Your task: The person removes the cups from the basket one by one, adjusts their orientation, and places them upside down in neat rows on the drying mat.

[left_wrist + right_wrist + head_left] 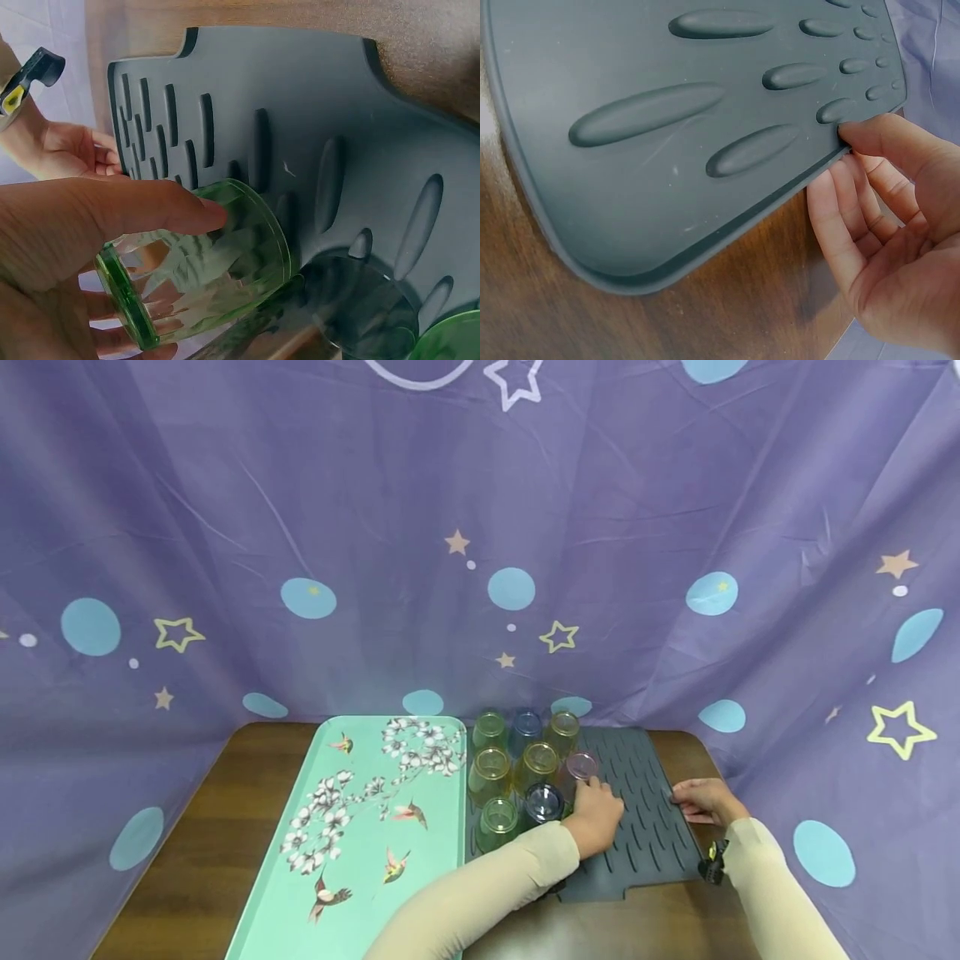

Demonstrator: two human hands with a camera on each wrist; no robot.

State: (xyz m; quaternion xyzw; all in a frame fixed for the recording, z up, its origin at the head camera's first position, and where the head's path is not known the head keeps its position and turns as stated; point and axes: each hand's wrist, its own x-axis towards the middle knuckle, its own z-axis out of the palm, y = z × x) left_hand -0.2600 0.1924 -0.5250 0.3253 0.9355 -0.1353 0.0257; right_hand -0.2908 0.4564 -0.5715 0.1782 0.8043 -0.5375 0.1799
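My left hand (596,817) grips a clear green glass (202,270), its thumb on one side and fingers on the other. That glass is mostly hidden behind the hand in the head view; its rim is close to the dark grey ridged mat (637,802), but I cannot tell whether they touch. Beside it stands a dark blue glass (543,803), and a pink glass (582,767) is just behind the hand. At the mat's right edge, my right hand (705,799) pinches the border, thumb (885,139) on top and fingers below.
Several upturned glasses crowd the mat's left part, among them green (498,820), yellow (491,768) and blue (527,731) ones. A mint tray (352,860) with flowers and birds lies left of them. Behind the wooden table (187,843) hangs a purple curtain (390,568).
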